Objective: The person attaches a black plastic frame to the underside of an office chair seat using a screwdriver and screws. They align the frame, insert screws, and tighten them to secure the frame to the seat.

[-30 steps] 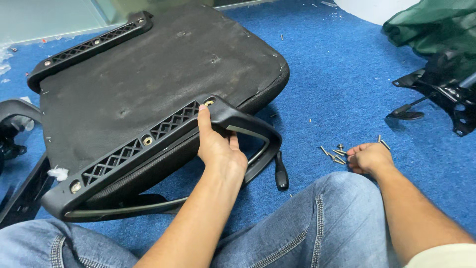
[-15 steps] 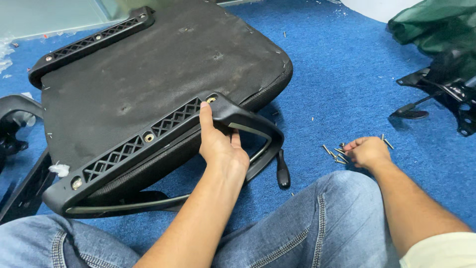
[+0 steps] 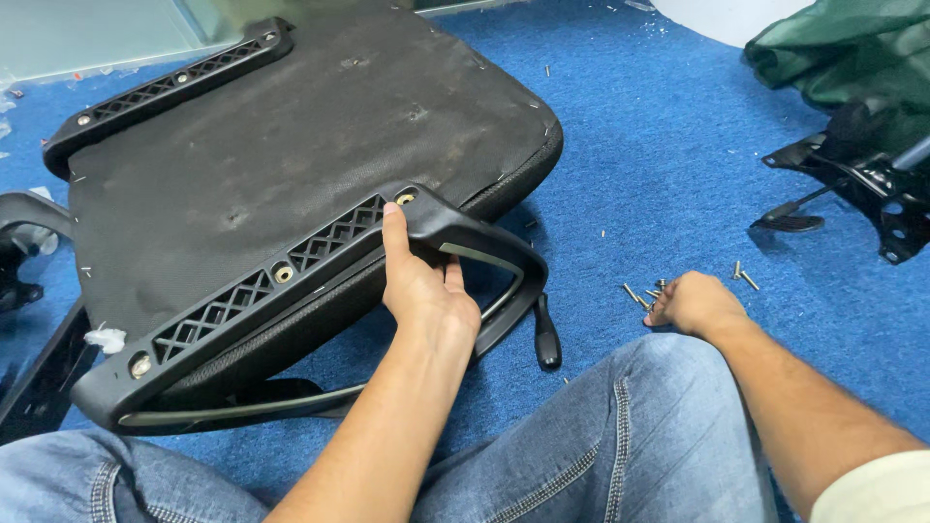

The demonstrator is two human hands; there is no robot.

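An upturned black office chair seat (image 3: 291, 165) lies on blue carpet (image 3: 659, 174), its underside facing up. It looks bulky, stiff and fairly heavy, best held by a rigid plastic armrest. The near armrest (image 3: 320, 291) runs along the seat's lower edge. The left hand (image 3: 424, 291) is closed around its curved end. The right hand (image 3: 693, 302) rests loosely curled on the carpet, fingertips touching small, light metal screws (image 3: 644, 293).
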